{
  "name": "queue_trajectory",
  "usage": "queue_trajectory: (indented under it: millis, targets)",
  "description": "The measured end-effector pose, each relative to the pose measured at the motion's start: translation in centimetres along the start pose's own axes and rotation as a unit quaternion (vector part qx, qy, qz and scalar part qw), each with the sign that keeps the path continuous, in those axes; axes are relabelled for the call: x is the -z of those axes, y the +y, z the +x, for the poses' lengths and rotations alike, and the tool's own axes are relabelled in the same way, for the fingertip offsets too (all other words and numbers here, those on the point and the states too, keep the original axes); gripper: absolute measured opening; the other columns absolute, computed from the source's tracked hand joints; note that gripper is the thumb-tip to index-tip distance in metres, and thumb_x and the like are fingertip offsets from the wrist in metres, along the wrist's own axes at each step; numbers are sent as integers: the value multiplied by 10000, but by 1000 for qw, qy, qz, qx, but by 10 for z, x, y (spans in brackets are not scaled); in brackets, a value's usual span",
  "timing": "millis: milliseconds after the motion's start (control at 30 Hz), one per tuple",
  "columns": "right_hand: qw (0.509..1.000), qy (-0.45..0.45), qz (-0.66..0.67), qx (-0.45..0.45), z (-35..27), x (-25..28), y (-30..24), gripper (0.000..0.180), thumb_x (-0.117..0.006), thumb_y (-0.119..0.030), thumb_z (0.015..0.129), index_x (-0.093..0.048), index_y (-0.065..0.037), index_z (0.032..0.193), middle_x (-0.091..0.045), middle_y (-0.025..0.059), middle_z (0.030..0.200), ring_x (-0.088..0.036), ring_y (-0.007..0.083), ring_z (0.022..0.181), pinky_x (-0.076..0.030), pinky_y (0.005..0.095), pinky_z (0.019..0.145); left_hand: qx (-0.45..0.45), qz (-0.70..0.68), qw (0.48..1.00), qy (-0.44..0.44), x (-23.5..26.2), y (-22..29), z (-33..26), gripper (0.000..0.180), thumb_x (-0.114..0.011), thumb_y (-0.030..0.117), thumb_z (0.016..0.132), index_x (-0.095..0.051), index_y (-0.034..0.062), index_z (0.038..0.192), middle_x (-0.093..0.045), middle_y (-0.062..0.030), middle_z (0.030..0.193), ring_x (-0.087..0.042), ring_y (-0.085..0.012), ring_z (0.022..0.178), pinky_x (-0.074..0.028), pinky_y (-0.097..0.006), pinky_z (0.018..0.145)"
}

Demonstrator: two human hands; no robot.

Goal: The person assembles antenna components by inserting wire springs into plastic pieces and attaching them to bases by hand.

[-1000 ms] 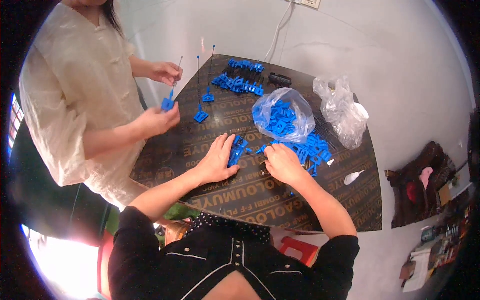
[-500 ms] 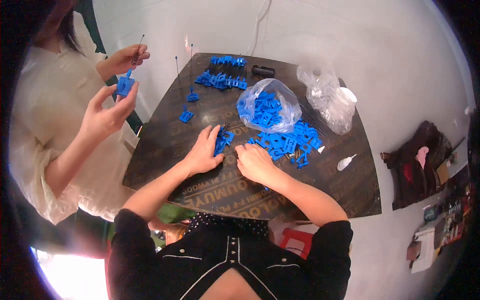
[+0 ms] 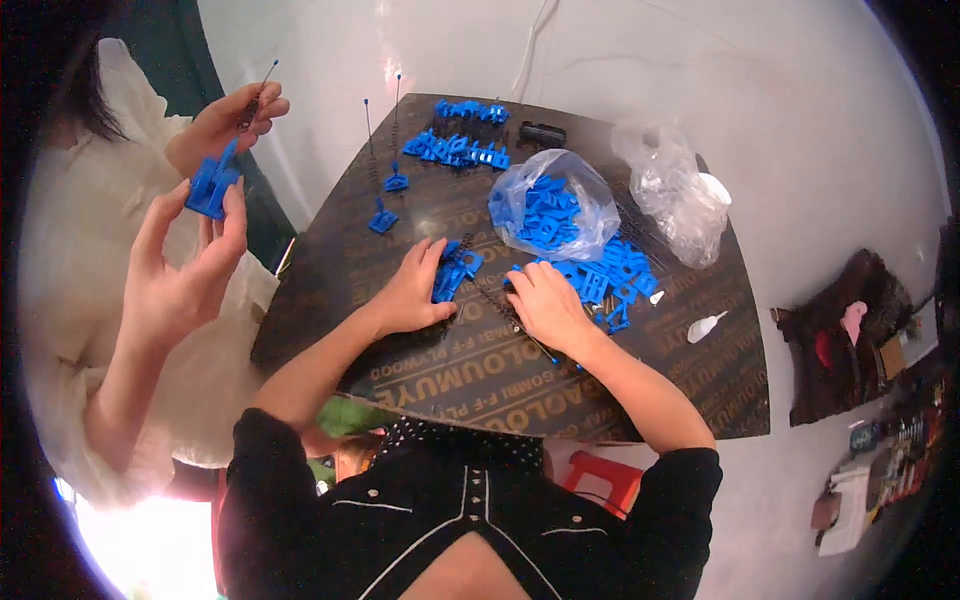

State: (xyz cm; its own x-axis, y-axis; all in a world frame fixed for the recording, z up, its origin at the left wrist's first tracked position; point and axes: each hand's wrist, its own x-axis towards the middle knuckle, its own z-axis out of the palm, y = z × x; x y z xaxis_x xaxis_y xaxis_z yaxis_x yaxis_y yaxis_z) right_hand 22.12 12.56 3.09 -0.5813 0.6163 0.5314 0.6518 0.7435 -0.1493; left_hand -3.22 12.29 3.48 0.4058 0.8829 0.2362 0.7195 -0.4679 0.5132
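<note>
Blue parts (image 3: pixel 457 276) lie near the middle of the table (image 3: pixel 700 390), between thumb and fingers of the left hand (image 3: pixel 403 298); I cannot tell whether that grip is closed on them. Right hand (image 3: pixel 547 308) has bent fingers beside a blue heap (image 3: pixel 605 270) nearer the table's right edge; I cannot tell what its grip holds. I note a white bottle (image 3: pixel 705 327) near that edge.

Behind my bare hands (image 3: pixel 548 308): black top (image 3: pixel 330 550) with white piping (image 3: pixel 372 505), metallic buttons (image 3: pixel 475 503), loose elbow-length sleeves (image 3: pixel 262 470); nearer them, white-dotted black cloth (image 3: pixel 470 440).
</note>
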Motion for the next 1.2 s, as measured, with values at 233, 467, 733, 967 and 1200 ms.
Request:
queue_trajectory:
  millis: [233,467,733,967,1200]
  targets:
    - [1000,22,-3,4,12,5,0,243,-649,-138,743,-551,-2,919,-515,143,852,-503,319,851,-446,403,720,46,96,994,30,14,20,-25,744,-764,329,654,-426,-133,1130,-344,-332,1273,-313,-453,1228,-289,-453,1036]
    - [1000,-4,24,-14,38,-11,-9,196,-594,-60,748,-548,-13,932,-534,165,844,-553,356,835,-473,428,690,-1,153,982,112,7,29,-40,472,-749,300,670,-539,-96,816,-463,-295,1093,-431,-426,1072,-360,-462,935]
    - [997,-76,-33,-3,79,-32,3,359,-588,5,704,-546,-79,1051,-517,163,952,-565,348,878,-489,429,695,22,120,987,108,3,26,-44,326,-716,238,669,-563,-35,761,-496,-263,1040,-459,-404,1028,-380,-452,902]
    - [990,-91,-58,88,97,-44,18,200,-529,-43,769,-542,-67,967,-516,152,945,-574,332,885,-519,397,688,27,98,988,117,4,12,-49,195,-626,150,672,-542,3,768,-509,-229,1029,-466,-379,1028,-381,-438,900]
    - [984,-77,-30,157,101,-32,21,180,-528,-39,761,-517,-71,938,-520,115,939,-557,303,918,-520,377,697,17,42,993,107,7,-3,-51,168,-556,74,691,-509,9,839,-508,-209,1022,-460,-375,1043,-371,-435,916]
